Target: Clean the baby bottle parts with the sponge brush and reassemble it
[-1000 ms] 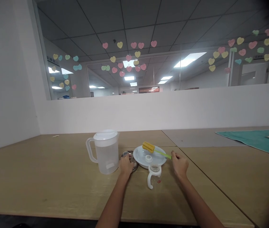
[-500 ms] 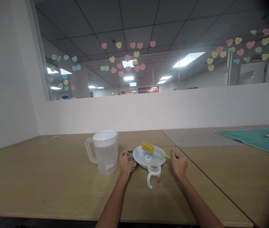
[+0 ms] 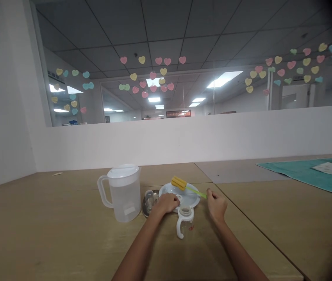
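My left hand [image 3: 167,203] rests on the near left rim of a white plate [image 3: 191,200], fingers curled around a small white ring [image 3: 179,198] lying there. A brush with a yellow sponge head [image 3: 179,182] and a thin green handle lies across the plate. My right hand [image 3: 216,205] is curled at the handle's right end, thumb and forefinger pinched on it. A clear baby bottle with white handles [image 3: 184,219] stands on the table between my hands, just in front of the plate.
A clear lidded pitcher [image 3: 120,193] holding water stands left of the plate, with a small metal bowl [image 3: 149,201] between them. A teal cloth [image 3: 309,173] with a paper on it lies at the far right. A white partition runs behind the wooden table [image 3: 66,230].
My left hand has moved right, from the metal bowl onto the plate by the white ring. The right hand has stayed at the brush handle. The camera has shifted slightly.
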`<state>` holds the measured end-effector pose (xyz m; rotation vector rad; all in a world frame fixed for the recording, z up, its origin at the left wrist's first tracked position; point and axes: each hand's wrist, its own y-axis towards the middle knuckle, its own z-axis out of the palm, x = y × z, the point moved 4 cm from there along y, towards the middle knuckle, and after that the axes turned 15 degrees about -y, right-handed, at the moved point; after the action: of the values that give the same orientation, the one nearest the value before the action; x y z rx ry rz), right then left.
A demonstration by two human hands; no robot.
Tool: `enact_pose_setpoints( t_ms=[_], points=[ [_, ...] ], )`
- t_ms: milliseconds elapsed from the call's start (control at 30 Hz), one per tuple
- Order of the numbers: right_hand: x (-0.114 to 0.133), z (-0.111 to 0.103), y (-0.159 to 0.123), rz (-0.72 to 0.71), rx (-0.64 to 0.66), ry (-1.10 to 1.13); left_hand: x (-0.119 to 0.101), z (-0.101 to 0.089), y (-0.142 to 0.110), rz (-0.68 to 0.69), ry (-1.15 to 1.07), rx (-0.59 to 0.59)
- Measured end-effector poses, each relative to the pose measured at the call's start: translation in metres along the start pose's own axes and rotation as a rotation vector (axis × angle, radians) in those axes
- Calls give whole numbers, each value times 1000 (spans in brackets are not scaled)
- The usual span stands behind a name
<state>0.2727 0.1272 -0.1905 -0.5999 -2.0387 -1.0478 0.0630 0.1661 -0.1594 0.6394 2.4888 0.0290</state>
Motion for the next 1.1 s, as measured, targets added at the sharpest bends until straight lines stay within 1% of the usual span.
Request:
enact_pose_setpoints(
  t_ms=[167, 233, 400, 600, 667, 833, 967, 1033, 1100],
  points=[
    [1, 0, 0, -10, 10, 0, 0, 0, 8, -31, 59, 126],
    [1, 1, 0, -3, 15, -9, -1, 0, 11, -15, 74, 139],
    [0, 2, 1, 25, 42, -24, -2, 2, 21, 58, 92, 111],
    [1, 1, 0, 4, 31, -33, 6, 11, 27, 37, 67, 217],
    [2, 1, 0, -3, 28, -33, 7, 11, 26, 34, 56, 207],
    [2, 1, -1, -29, 16, -17, 9, 11, 26, 28, 18, 136],
    [3, 0, -2, -32, 10, -15, 6, 8, 24, 46, -23, 77],
    [2, 0, -1, -25, 9, -15, 3, 5, 20, 74, -51, 29],
    [1, 0, -1, -18, 1, -17, 1, 2, 12, 108, -71, -42]
  ],
)
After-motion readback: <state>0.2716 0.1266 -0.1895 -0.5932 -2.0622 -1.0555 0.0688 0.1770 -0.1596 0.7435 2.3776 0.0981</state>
